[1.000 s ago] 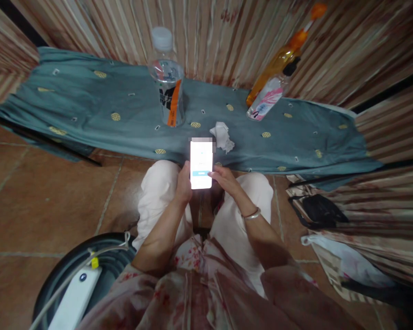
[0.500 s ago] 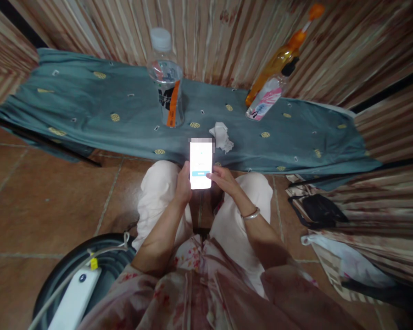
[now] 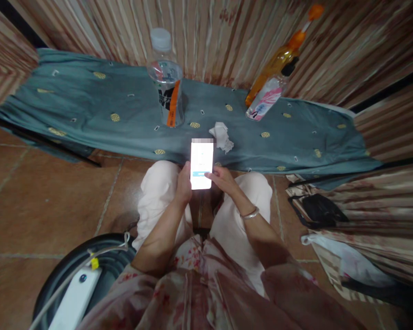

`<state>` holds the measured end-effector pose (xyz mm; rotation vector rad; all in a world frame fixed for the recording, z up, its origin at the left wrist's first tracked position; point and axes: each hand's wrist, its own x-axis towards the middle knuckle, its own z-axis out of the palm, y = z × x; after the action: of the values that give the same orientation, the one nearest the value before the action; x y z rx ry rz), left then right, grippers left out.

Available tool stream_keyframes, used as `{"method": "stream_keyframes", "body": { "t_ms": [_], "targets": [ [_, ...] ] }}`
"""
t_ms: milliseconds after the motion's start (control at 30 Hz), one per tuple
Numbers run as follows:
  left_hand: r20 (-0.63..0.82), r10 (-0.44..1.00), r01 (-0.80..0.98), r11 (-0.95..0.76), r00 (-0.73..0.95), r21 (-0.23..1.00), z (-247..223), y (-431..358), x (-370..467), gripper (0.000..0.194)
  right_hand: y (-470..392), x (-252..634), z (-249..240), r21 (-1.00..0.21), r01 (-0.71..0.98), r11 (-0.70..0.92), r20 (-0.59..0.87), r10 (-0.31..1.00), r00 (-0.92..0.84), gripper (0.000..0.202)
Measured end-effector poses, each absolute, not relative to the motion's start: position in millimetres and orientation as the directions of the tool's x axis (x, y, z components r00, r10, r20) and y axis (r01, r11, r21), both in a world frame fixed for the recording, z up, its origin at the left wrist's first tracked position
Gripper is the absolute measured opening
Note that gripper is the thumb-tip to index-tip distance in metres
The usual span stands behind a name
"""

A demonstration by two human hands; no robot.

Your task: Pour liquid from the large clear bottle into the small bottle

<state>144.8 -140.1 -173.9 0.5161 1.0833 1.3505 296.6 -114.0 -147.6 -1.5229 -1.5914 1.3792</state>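
A phone (image 3: 202, 158) with a bright white screen is upright above my knees, a blue button low on its screen. My left hand (image 3: 184, 183) is wrapped round its left edge. At its lower right is my right hand (image 3: 223, 178), one finger over the blue button and the others curled beside the phone's edge. Behind the phone, a crumpled white tissue (image 3: 221, 136) lies on the green cloth (image 3: 131, 114) with yellow pineapples.
A clear bottle (image 3: 167, 91) with an orange and black label stands on the cloth. Right of it are an amber pump bottle (image 3: 278, 59) and a pink-labelled bottle (image 3: 266, 98). A power strip (image 3: 75, 298) lies on a dark round stool (image 3: 48, 284). A black bag (image 3: 323, 208) is at right.
The phone has shifted very slightly to the right in my left hand. My right finger has moved slightly left over the blue button.
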Motion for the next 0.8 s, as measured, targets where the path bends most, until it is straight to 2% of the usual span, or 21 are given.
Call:
{"method": "stream_keyframes", "body": {
  "t_ms": [467,800],
  "targets": [
    [-0.321,0.933,-0.511,0.199,-0.163,0.836,-177.3,-139.4,146.6,0.069,-112.7,300.1,-156.8,-0.904,0.401,-0.15,-0.26,0.937,-0.234,0.027],
    [-0.344,0.929,-0.583,0.206,-0.136,0.786,-170.3,-139.2,148.3,0.063,-111.4,302.2,-154.6,-0.909,0.396,-0.128,-0.237,0.941,-0.24,0.028]
  ]
}}
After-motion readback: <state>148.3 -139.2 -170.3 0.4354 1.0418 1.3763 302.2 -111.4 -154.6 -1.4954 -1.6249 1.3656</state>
